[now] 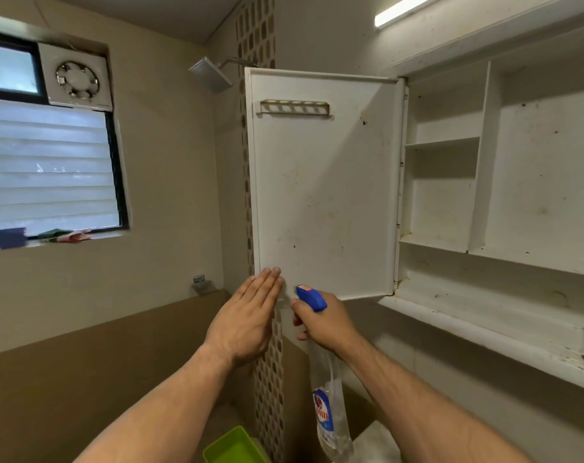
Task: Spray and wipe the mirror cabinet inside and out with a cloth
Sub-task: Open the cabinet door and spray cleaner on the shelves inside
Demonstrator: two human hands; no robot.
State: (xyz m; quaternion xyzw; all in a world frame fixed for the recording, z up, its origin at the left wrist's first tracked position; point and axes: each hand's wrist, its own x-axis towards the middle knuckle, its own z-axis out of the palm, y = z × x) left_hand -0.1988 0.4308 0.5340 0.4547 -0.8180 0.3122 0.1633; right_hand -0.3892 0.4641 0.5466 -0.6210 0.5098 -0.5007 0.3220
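nearest the camera, at the bottom edge, sits the corner of a lime green tray (232,444). just right of it hangs the clear body of the spray bottle (330,412). its label is blue and white with red lettering that is too blurred to read with certainty. the bottle's blue spray head (312,297) carries a small orange sticker whose print is too small to make out.

the right hand (324,320) reaches up with the forearm slanting in from the lower right. its fingers are curled round the bottle's neck under the spray head, and the nozzle points toward the cabinet door (324,182).

the left hand (247,324) is raised beside it, flat, with the fingers straight and pressed together. the fingertips touch the door's lower left corner.

the door stands open, its stained white inner face toward the camera, with a slotted holder (294,107) near its top. to the right the mirror cabinet (497,182) shows bare, spotted white shelves.

farther left are a shower head (210,74), an exhaust fan (77,79) and a louvred window (46,168).
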